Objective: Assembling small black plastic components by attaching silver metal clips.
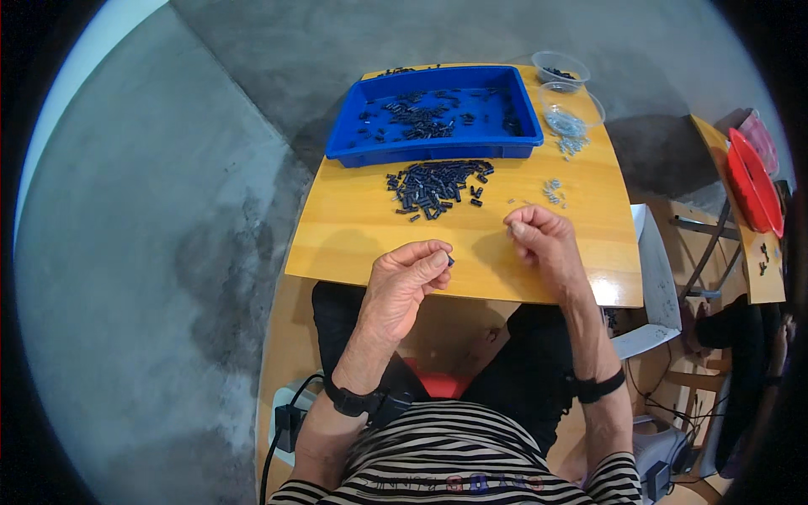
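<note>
- Fingers of the left hand pinch a small dark part just above the counter edge.
- Right hand is curled closed; whether its grip holds anything, I cannot tell.
- Dark parts pile lies before the blue tray.
</note>
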{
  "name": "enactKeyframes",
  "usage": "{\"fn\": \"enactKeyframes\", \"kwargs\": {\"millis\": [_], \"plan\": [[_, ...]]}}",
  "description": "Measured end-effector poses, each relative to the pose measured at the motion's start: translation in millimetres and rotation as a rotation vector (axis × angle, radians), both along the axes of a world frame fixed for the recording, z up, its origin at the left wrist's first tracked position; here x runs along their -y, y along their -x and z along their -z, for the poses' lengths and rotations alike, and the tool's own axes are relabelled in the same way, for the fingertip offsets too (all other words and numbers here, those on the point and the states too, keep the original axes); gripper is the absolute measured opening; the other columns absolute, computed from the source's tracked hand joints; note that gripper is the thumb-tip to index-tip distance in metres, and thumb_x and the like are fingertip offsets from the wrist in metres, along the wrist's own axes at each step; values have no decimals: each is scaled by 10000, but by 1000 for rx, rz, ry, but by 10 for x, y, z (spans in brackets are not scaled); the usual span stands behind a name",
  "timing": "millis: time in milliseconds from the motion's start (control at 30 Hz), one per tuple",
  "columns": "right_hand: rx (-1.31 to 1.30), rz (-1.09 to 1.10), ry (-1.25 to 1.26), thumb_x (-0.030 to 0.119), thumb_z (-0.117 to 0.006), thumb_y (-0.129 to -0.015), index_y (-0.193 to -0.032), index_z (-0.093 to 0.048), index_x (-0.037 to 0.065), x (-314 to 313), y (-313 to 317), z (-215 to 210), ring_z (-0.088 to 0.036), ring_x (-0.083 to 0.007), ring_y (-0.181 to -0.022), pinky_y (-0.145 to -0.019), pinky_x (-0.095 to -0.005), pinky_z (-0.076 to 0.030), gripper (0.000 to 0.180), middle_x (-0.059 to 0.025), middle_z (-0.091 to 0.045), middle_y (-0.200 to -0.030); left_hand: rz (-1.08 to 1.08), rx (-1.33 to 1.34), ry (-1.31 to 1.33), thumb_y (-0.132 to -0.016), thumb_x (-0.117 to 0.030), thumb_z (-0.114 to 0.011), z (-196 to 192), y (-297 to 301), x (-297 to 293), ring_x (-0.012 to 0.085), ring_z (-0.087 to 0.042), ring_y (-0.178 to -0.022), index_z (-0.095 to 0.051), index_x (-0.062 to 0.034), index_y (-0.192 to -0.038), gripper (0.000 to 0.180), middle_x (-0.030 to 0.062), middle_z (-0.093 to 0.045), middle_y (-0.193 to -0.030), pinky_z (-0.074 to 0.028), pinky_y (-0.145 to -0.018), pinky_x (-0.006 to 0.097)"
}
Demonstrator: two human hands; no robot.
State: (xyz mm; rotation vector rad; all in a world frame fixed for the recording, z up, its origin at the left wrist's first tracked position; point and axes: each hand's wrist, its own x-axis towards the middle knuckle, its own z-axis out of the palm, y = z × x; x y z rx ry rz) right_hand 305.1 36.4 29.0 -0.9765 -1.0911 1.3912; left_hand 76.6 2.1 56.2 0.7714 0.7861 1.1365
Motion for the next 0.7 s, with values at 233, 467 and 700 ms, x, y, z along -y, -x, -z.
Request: {"fn": "enactKeyframes", "kwargs": {"millis": [233, 467, 700], "plan": [[-369, -51, 21, 102, -675, -850, -971, -650, 47, 487, 435, -160, -522, -49, -574, -491, -174, -381, 135, 5, -643, -772, 17, 29, 79, -844, -76, -674, -174, 15, 226, 130, -613, -698, -654, -15, -996, 165, 63, -661, -826, -526, -676, 269], [-375, -50, -19, 58, -689, -830, -1016, -630, 37, 662, 657, -175, -545, -51, -610, -523, -170, -429, 196, 1, -636, -808, 28, 9, 95, -845, -61, -666, -193, 77, 406, 137, -647, -710, -655, -11, -996, 159, 70, -675, -829, -544, -658, 264], [-265, -6, -129, 22, -695, -817, -1079, -608, 14, 789, 728, -231, -574, -55, -723, -628, -185, -481, 276, -19, -636, -869, 21, 27, 96, -838, -48, -670, -217, 146, 506, 139, -652, -712, -658, -7, -992, 160, 69, -678, -826, -549, -655, 262]]}}
